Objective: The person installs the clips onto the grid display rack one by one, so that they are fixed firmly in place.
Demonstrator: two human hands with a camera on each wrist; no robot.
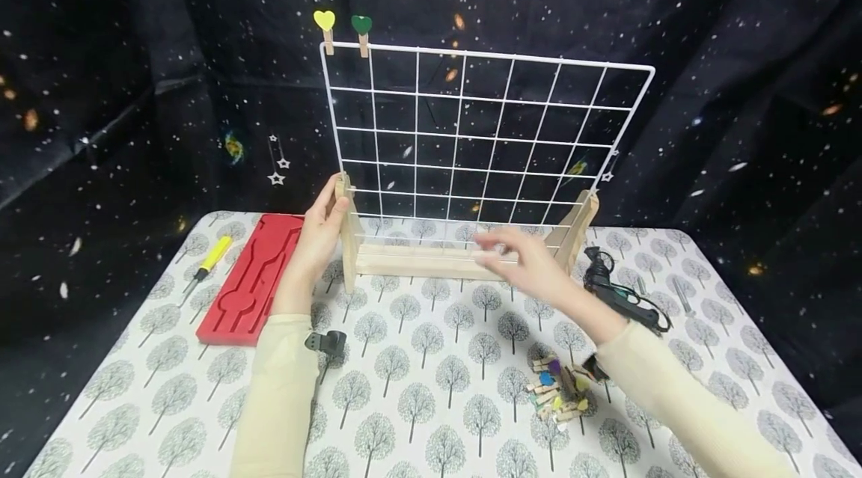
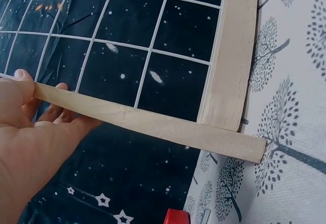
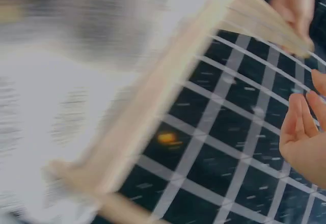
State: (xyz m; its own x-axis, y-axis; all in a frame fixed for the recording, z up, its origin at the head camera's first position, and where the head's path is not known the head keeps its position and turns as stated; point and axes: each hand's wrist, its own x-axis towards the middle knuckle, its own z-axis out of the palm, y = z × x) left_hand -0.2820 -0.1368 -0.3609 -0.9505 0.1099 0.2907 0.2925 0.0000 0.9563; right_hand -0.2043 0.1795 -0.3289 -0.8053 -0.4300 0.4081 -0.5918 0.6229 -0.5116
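Note:
A white wire grid stands upright in a wooden stand, with a side leg at each end and a crossbar low between them. My left hand grips the upper end of the left leg, thumb on one side and fingers behind, as the left wrist view also shows. My right hand hovers before the grid's lower part, near the crossbar, its fingers loosely bent and holding nothing. Two clothespins, one with a yellow heart and one with a green heart, clip the grid's top wire at the left.
A pile of heart clothespins lies at the front right, by my right forearm. Beyond that forearm is a black tool with a cable. On the left lie a red molded tray and a yellow-handled screwdriver. A dark starry cloth hangs behind the table.

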